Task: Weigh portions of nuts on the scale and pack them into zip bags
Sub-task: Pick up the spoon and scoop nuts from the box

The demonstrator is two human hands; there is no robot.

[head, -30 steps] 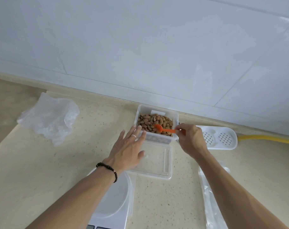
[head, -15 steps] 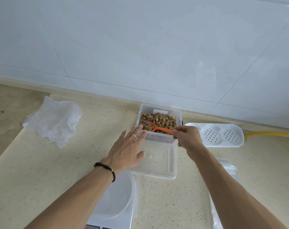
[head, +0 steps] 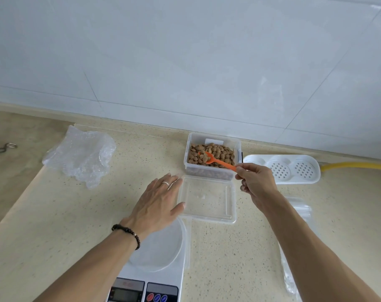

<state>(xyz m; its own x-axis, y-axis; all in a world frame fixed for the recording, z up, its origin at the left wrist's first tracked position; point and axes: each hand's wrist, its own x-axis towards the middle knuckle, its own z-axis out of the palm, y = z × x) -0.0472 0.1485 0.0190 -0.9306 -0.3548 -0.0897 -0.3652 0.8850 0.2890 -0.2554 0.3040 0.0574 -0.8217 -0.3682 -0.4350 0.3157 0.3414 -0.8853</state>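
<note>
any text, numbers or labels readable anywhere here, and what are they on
None can be read.
Scale: small print above its display, too blurred to read; the display shows no legible digits.
Scale buttons: red and blue, no legible marks.
Nut container: a white tab on its back wall, no visible writing.
Lid, orange spoon, white holder: no text seen.

I find no text, number or brand that I can read anywhere in view. The scale (head: 150, 277) below my left arm carries a display panel (head: 125, 294), but its face is dark and blurred and shows no figure I can make out. Beside it sit three round buttons (head: 157, 298), one red and two blue; any marks on them are too small to tell.
</note>
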